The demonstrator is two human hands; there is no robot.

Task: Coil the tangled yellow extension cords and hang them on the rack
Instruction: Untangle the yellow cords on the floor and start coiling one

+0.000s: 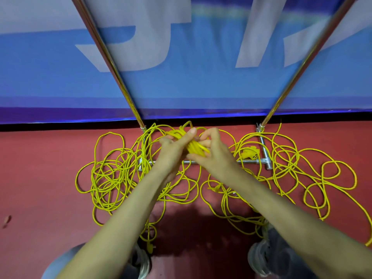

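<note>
Yellow extension cords (112,178) lie tangled; two hands, left (173,152) and right (213,158), grip one coiled bundle (194,148) between two rack poles (109,59).

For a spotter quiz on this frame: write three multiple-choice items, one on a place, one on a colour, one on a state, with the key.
1. Where do the loose cords lie? A on the floor around the foot of the rack; B draped over the poles; C on a table.
2. What colour is the floor? A green; B red; C grey.
3. How is the coiled bundle? A hung up; B lying untouched; C held in both hands.

Key: 1 A, the loops spread on the floor round the base bars; 2 B, red shows between the loops; 3 C, the left hand and the right hand both grip it.
</note>
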